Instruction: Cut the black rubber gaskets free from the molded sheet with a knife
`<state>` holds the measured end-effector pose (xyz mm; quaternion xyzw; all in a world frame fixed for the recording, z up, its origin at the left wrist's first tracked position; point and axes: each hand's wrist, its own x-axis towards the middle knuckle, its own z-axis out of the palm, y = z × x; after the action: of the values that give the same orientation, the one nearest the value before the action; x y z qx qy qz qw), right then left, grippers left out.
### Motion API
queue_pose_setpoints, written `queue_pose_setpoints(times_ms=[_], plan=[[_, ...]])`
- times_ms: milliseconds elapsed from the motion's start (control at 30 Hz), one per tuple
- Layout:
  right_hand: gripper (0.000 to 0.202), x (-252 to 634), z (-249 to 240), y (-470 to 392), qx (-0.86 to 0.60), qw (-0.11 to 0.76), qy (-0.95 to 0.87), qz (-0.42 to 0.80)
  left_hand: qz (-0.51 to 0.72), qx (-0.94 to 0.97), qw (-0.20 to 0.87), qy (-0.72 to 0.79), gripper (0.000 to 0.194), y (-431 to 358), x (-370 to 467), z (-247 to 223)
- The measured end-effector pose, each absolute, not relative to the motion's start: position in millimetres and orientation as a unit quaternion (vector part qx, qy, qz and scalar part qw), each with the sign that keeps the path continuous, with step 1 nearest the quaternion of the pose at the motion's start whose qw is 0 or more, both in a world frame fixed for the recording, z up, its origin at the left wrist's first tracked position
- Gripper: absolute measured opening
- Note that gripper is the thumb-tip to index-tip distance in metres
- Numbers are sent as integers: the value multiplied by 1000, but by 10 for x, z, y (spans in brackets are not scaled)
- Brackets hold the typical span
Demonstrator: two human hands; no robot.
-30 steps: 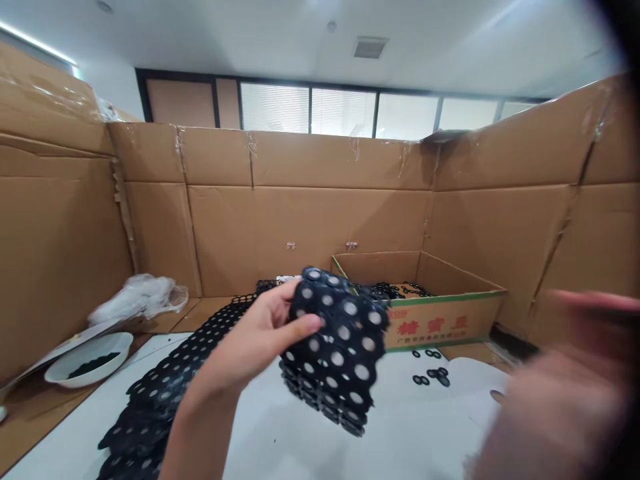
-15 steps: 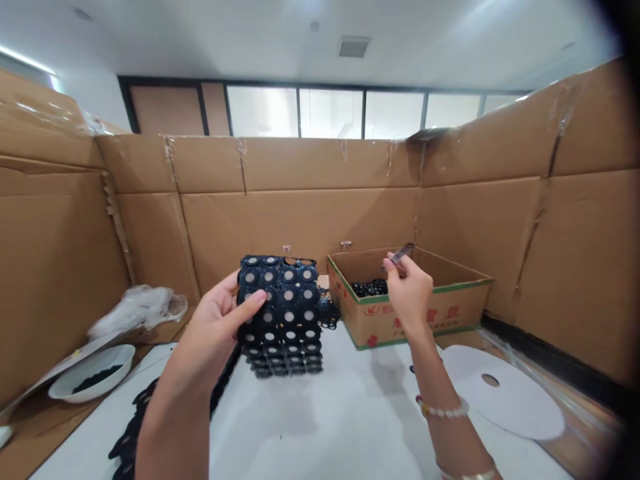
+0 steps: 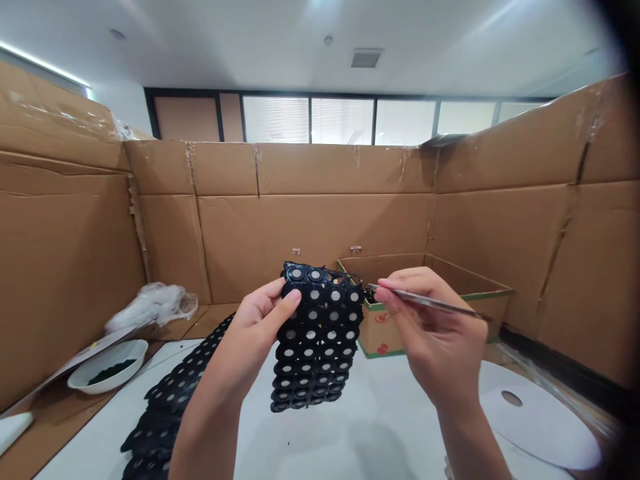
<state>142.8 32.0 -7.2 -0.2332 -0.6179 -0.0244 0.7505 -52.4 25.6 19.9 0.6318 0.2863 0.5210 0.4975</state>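
Observation:
My left hand (image 3: 267, 317) grips the left edge of a black sheet of joined round pieces with pale centres (image 3: 320, 333), thumb in front. The sheet hangs upright over the white tabletop, its lower part curving away. My right hand (image 3: 435, 327) pinches a pair of thin metal tweezers (image 3: 435, 302). Their tip is by the sheet's upper right corner, where thin black strands stick out; whether it touches them I cannot tell. More black dotted sheets (image 3: 173, 393) lie on the table, partly behind my left forearm.
A cardboard box with green edging (image 3: 380, 327) stands behind my right hand, black pieces inside. At right lies a white disc with a hole (image 3: 540, 420). A white bowl (image 3: 107, 367) with dark bits and clear plastic wrap (image 3: 153, 308) are at left. Cardboard walls (image 3: 320, 227) surround the table.
My right hand has come down from above the box to the sheet's upper right corner, its tweezers now pointing left. The sheet and my left hand appear further right as the view shifted.

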Motion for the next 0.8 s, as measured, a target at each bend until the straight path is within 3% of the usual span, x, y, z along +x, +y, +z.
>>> queue_pose_setpoints(times_ms=[333, 567, 667, 800], plan=[[18, 1131, -125, 79, -185, 716, -666, -97, 531, 596, 541, 265, 49, 206, -461, 155], [13, 961, -182, 89, -196, 664, -683, -233, 536, 607, 535, 238, 44, 154, -421, 168], [10, 949, -241, 137, -209, 668, -660, -273, 533, 638, 494, 256, 44, 147, -391, 176], [14, 925, -322, 276, -191, 690, -632, -298, 519, 719, 359, 292, 44, 182, -385, 147]])
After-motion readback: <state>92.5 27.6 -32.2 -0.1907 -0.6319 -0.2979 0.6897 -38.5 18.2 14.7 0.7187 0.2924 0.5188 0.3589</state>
